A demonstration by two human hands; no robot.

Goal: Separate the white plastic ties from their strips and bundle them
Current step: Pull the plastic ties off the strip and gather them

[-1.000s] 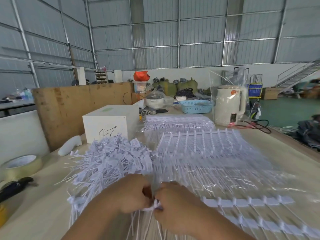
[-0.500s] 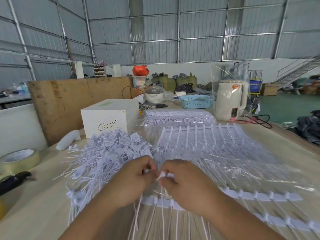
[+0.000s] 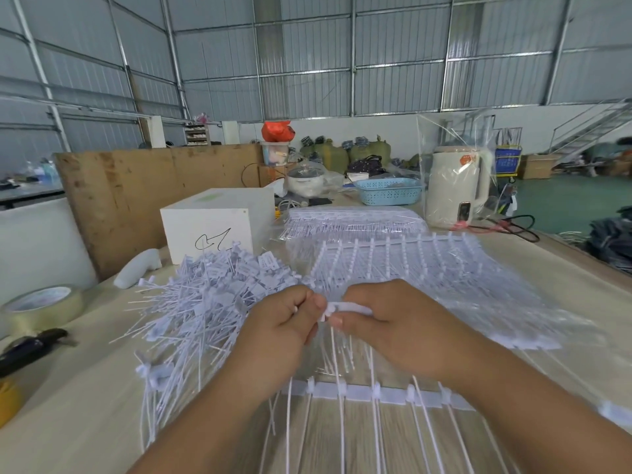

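Note:
A strip of white plastic ties [image 3: 352, 307] is lifted above the table, pinched at its top bar by my right hand [image 3: 393, 323]. My left hand [image 3: 277, 333] pinches the end tie of that strip, right against the right hand's fingertips. The ties' thin tails hang down toward me. Another strip [image 3: 376, 395] lies flat below my wrists. A loose pile of separated ties [image 3: 208, 295] spreads on the table to the left. More strips in clear wrap [image 3: 427, 268] are stacked ahead, with a wrapped pack [image 3: 352, 218] behind them.
A white box [image 3: 212, 224] stands behind the pile, a plywood board [image 3: 136, 193] behind it. A tape roll [image 3: 37, 306] and a dark-handled tool [image 3: 30, 347] lie at left. A blue basket [image 3: 390, 191] and a bagged kettle [image 3: 456, 186] sit at the back right.
Both hands have risen away from me, lifting the strip off the table. The hands stay close together on the strip's top end.

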